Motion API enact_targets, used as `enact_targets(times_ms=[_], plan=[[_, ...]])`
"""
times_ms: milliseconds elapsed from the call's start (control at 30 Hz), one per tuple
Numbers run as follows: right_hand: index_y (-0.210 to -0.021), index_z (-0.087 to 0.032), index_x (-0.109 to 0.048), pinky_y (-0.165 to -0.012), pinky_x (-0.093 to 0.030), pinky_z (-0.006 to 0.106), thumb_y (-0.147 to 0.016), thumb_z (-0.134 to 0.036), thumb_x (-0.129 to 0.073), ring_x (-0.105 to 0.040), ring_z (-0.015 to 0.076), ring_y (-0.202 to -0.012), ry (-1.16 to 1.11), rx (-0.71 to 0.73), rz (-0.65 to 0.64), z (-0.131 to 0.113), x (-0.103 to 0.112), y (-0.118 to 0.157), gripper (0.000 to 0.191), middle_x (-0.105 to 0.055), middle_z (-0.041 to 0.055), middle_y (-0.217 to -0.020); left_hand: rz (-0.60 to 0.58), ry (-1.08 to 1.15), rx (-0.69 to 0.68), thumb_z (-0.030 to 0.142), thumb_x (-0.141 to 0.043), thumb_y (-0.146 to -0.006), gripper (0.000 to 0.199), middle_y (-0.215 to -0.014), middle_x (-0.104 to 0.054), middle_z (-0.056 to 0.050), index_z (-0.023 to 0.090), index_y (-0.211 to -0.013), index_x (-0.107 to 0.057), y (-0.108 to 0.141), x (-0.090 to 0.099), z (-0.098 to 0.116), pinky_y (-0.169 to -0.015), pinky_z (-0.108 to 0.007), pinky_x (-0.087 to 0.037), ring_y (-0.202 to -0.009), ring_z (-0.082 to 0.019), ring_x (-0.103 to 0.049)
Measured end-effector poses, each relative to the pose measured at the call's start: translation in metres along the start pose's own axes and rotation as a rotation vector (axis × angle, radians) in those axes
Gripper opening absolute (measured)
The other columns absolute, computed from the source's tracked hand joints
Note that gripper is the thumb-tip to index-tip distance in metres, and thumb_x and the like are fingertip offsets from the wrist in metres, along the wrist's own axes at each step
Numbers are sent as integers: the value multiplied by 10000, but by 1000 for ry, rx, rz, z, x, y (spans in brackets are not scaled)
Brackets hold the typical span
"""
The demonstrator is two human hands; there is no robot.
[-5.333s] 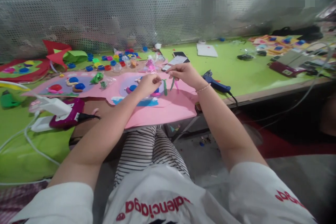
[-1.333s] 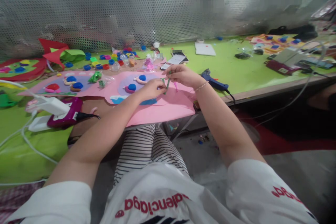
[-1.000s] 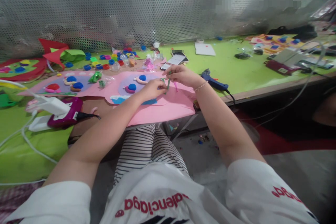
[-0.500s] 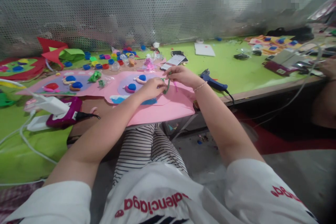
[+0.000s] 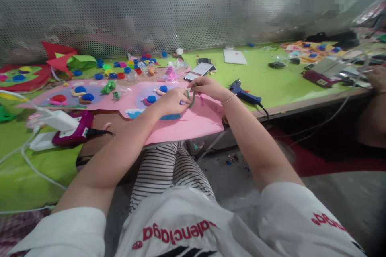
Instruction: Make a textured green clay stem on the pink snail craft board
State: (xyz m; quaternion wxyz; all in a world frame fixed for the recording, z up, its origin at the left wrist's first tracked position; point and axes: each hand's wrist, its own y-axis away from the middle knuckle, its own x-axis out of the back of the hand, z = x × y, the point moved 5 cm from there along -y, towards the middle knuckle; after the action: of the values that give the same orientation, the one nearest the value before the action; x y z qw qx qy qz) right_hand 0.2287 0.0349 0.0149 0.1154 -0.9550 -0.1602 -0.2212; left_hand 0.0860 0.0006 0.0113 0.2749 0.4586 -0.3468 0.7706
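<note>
Over the pink paper sheet (image 5: 193, 125), my left hand (image 5: 175, 101) and my right hand (image 5: 202, 87) are close together. A thin green strip (image 5: 193, 99) runs between their fingertips, with my fingers pinched on it from both sides. Left of my left hand, blue caps (image 5: 163, 89) with clay shapes lie on a purple oval (image 5: 141, 97). A second pink piece farther left bears blue and red caps (image 5: 58, 99). Green clay (image 5: 108, 87) in plastic wrap rests between the two ovals. A small pink strip (image 5: 202, 100) lies just below my right hand.
A blue glue gun (image 5: 245, 93) lies right of my right hand. Behind are a phone (image 5: 198, 71), a white pad (image 5: 235, 56) and several bottle caps (image 5: 121, 75). A purple power strip (image 5: 74, 129) with cables sits at left. Another person's arm (image 5: 374, 104) is at far right.
My left hand has turned slightly, its fingers closing lower by the green strip. My right hand has shifted slightly left. The strip has changed shape a little between them.
</note>
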Motion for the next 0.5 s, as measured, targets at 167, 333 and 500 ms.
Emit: enact_targets(times_ms=[167, 333, 500], plan=[[-809, -138, -692, -558, -476, 187, -746, 15, -555, -553, 65, -579, 45, -22, 10, 0, -1, 0, 215, -673, 28, -753, -31, -25, -48, 201, -582, -783, 251, -916, -615, -74, 194, -968, -752, 1, -3, 1, -840, -343, -445, -870, -193, -588], [-788, -128, -687, -570, -478, 194, -731, 26, -574, -562, 66, -574, 44, -23, 4, 2, -1, -1, 200, -667, 26, -748, -52, -57, -84, 189, -572, -783, 264, -911, -605, -68, 214, -975, -751, 1, -6, 2, -842, -346, -441, -884, -194, -582], [-773, -135, -681, -585, -470, 210, -728, 22, -577, -560, 78, -588, 79, -30, 8, 2, -1, -1, 194, -655, 20, -729, -59, -84, -97, 180, -566, -777, 285, -913, -608, -68, 200, -996, -748, 1, -7, 2, -838, -340, -441, -873, -190, -581]])
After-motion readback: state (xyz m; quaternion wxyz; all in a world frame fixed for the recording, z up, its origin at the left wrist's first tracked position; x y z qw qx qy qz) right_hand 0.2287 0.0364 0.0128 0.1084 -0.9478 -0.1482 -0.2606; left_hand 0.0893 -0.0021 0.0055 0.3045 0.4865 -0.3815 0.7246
